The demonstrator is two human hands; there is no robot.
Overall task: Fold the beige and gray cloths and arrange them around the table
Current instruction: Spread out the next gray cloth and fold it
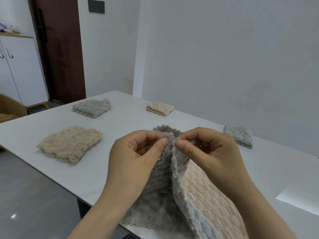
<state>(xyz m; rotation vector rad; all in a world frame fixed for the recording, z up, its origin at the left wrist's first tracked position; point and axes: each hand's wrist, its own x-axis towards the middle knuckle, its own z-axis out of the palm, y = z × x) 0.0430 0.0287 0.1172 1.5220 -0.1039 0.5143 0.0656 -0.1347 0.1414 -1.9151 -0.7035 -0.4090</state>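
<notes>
Now, head view: the only view given; every line below is read from it.
Step in hand: the top edge of the held cloth [160, 195] is pinched up off the desk [120, 121]; this is judged to be the start of a fold.
Left hand: the left hand [138, 152] is clenched on the gray edge, thumb pressed against curled fingers, palm turned inward.
Right hand: the right hand [212, 152] is pinched on the adjoining edge, thumb tip on top, fingers curled under.
Spacing: the thumbs are nearly touching at the top middle.
Cloth location: near edge of the desk, lower part resting on it; gray side at left, beige face at right; one two-sided cloth or two cannot be told.
Done well: the hands should be slid apart to the corners, the edge kept taut, and the corners matched before the crease is pressed.
Already placed: near beige cloth [69, 144], far gray cloth [91, 107], far beige cloth [159, 109], right gray cloth [239, 136]; all folded, well apart.
Progress: judged late.
</notes>
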